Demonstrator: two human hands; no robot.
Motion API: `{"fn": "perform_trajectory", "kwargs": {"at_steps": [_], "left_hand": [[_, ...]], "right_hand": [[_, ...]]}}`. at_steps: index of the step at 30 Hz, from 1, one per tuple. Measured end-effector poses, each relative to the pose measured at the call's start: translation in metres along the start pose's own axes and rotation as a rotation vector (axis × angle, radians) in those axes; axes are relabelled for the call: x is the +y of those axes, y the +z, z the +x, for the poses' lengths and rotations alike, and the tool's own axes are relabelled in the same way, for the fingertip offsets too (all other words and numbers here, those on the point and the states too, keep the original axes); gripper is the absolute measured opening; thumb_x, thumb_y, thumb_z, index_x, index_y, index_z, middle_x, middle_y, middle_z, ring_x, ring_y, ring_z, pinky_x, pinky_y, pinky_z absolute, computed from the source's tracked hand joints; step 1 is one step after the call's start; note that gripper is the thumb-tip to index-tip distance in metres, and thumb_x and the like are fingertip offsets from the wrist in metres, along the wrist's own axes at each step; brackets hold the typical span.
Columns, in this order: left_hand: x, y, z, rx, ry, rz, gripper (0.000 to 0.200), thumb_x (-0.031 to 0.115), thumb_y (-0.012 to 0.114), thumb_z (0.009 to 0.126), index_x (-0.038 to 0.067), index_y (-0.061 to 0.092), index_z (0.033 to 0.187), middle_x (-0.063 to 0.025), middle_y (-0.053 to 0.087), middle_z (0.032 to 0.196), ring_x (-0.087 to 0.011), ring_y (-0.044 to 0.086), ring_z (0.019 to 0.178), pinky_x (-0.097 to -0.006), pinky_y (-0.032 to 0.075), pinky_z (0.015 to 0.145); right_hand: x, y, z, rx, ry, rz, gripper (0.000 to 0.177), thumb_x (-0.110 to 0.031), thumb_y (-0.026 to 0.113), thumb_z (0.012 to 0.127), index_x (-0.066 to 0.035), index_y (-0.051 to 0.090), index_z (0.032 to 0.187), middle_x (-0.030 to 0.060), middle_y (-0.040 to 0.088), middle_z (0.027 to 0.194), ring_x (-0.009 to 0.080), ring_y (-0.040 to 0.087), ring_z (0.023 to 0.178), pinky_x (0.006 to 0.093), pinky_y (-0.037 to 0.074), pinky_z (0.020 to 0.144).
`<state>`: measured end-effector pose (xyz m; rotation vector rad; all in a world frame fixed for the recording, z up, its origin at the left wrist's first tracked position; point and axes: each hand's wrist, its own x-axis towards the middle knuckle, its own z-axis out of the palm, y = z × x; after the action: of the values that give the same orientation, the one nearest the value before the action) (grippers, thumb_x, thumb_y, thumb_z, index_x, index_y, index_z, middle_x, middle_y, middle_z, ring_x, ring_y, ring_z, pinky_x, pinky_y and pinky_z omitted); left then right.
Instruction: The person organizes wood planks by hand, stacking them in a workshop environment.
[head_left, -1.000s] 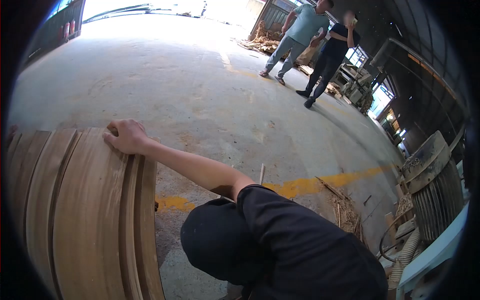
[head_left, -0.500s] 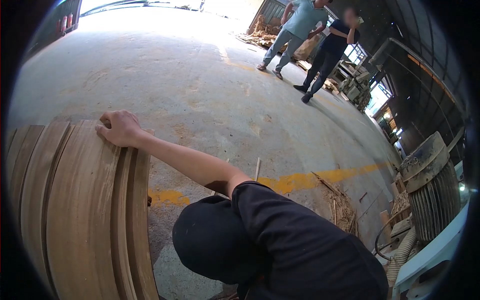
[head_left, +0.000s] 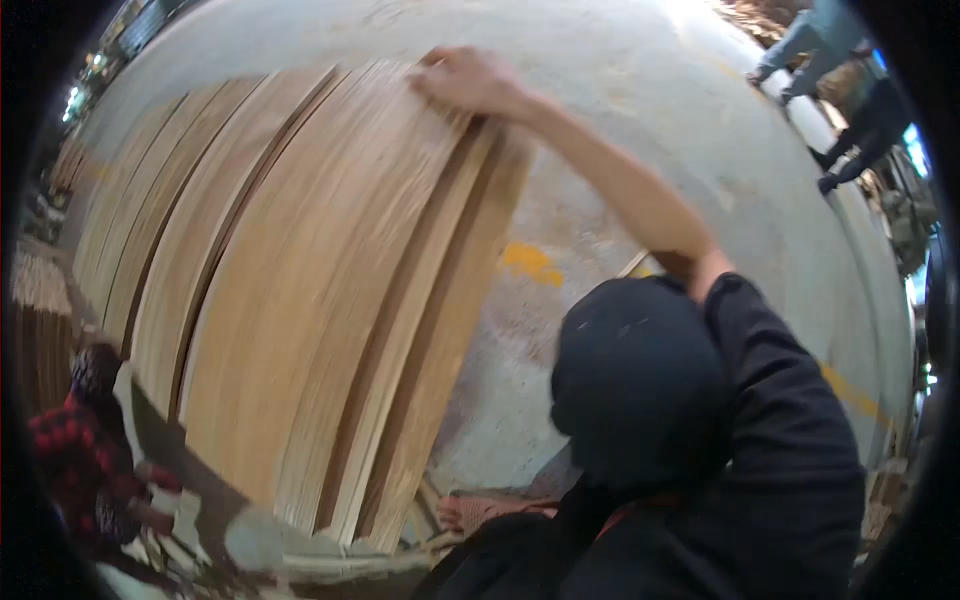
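Observation:
A wide stack of long wooden boards stands on my left, with steps and dark gaps between the boards. My right hand lies on the far upper corner of the stack, its fingers bent over the board ends and slightly blurred. The bare forearm reaches back to a dark short sleeve. Near the low end of the boards, what looks like my left hand shows beside a pinkish patterned cloth; its fingers are too small and blurred to read. A round black cap covers much of the lower middle.
At lower left a person in a red-and-black checked shirt works by wood pieces, near another board stack. Two people stand at upper right, one in dark trousers. The concrete floor carries a worn yellow line.
The view has swung left, so the stack and my right hand appear farther right and higher. My right hand stays at the boards' end. The person in checked shirt has come into view.

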<state>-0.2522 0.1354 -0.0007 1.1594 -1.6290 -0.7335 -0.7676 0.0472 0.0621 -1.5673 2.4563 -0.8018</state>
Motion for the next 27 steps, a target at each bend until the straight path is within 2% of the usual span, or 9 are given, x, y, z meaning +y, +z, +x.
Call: {"fn": "perform_trajectory", "kwargs": {"at_steps": [1, 3, 6, 13, 19, 21, 24, 26, 27], "left_hand": [[0.002, -0.003, -0.004, 0.009, -0.009, -0.001, 0.125, 0.067, 0.065, 0.059, -0.005, 0.033, 0.156, -0.0227, 0.033, 0.160, -0.0352, 0.031, 0.149, -0.0472, 0.024, 0.123], [0.008, -0.012, -0.010, 0.036, -0.019, 0.002, 0.126, 0.067, 0.067, 0.058, -0.005, 0.033, 0.156, -0.0229, 0.033, 0.160, -0.0354, 0.032, 0.148, -0.0473, 0.024, 0.123], [0.011, -0.017, -0.019, 0.062, -0.040, -0.008, 0.129, 0.067, 0.069, 0.055, -0.005, 0.033, 0.156, -0.0233, 0.033, 0.159, -0.0357, 0.033, 0.148, -0.0474, 0.024, 0.122], [0.019, -0.034, -0.044, 0.134, -0.087, -0.006, 0.134, 0.068, 0.074, 0.050, -0.006, 0.035, 0.155, -0.0243, 0.035, 0.158, -0.0365, 0.034, 0.147, -0.0476, 0.025, 0.122], [0.032, -0.038, -0.068, 0.163, -0.097, 0.002, 0.139, 0.069, 0.078, 0.045, -0.006, 0.036, 0.155, -0.0251, 0.036, 0.157, -0.0371, 0.035, 0.146, -0.0478, 0.026, 0.122], [0.037, -0.037, -0.073, 0.150, -0.095, 0.002, 0.141, 0.069, 0.079, 0.044, -0.006, 0.036, 0.154, -0.0254, 0.036, 0.157, -0.0373, 0.036, 0.146, -0.0479, 0.027, 0.121], [0.047, -0.038, -0.071, 0.107, -0.089, 0.022, 0.144, 0.070, 0.081, 0.041, -0.007, 0.036, 0.154, -0.0258, 0.037, 0.156, -0.0377, 0.036, 0.146, -0.0480, 0.027, 0.121], [0.057, -0.042, -0.065, 0.068, -0.071, 0.049, 0.145, 0.070, 0.083, 0.040, -0.007, 0.037, 0.154, -0.0260, 0.037, 0.156, -0.0379, 0.037, 0.145, -0.0480, 0.027, 0.121], [0.064, -0.044, -0.062, 0.040, -0.058, 0.067, 0.146, 0.070, 0.083, 0.039, -0.007, 0.037, 0.154, -0.0262, 0.037, 0.156, -0.0380, 0.037, 0.145, -0.0481, 0.028, 0.121]], "right_hand": [[0.006, 0.005, 0.006, -0.019, -0.010, 0.000, 0.064, -0.061, 0.060, 0.094, -0.012, 0.065, 0.135, 0.0170, 0.069, 0.130, 0.0337, 0.067, 0.118, 0.0423, 0.052, 0.101], [0.020, 0.014, 0.016, 0.035, -0.117, 0.067, 0.065, -0.056, 0.066, 0.094, -0.006, 0.064, 0.135, 0.0177, 0.069, 0.129, 0.0287, 0.066, 0.118, 0.0378, 0.052, 0.102], [0.039, 0.018, 0.033, 0.023, -0.244, 0.052, 0.057, -0.047, 0.063, 0.099, -0.001, 0.064, 0.131, 0.0167, 0.070, 0.122, 0.0268, 0.068, 0.113, 0.0404, 0.055, 0.098], [0.026, 0.006, 0.026, 0.026, -0.113, 0.196, 0.053, -0.044, 0.062, 0.100, 0.000, 0.065, 0.130, 0.0162, 0.070, 0.123, 0.0275, 0.065, 0.116, 0.0413, 0.051, 0.102], [0.016, 0.003, 0.022, 0.172, -0.024, 0.379, 0.051, -0.042, 0.061, 0.101, 0.001, 0.066, 0.128, 0.0158, 0.070, 0.125, 0.0281, 0.063, 0.119, 0.0421, 0.047, 0.105], [0.013, 0.004, 0.017, 0.334, -0.118, 0.380, 0.049, -0.041, 0.059, 0.103, 0.001, 0.066, 0.128, 0.0139, 0.072, 0.120, 0.0256, 0.065, 0.114, 0.0409, 0.049, 0.102], [-0.016, -0.014, -0.005, 0.455, -0.397, 0.374, 0.045, -0.039, 0.057, 0.105, 0.001, 0.067, 0.124, 0.0124, 0.072, 0.117, 0.0218, 0.067, 0.109, 0.0378, 0.051, 0.098], [-0.035, -0.028, -0.014, 0.210, -0.447, 0.756, 0.045, -0.039, 0.052, 0.108, 0.000, 0.065, 0.125, 0.0142, 0.072, 0.116, 0.0217, 0.068, 0.107, 0.0359, 0.053, 0.094], [-0.048, -0.040, -0.028, -0.021, -0.455, 0.932, 0.053, -0.046, 0.048, 0.108, 0.000, 0.060, 0.131, 0.0180, 0.071, 0.117, 0.0232, 0.069, 0.108, 0.0371, 0.055, 0.095]]}}
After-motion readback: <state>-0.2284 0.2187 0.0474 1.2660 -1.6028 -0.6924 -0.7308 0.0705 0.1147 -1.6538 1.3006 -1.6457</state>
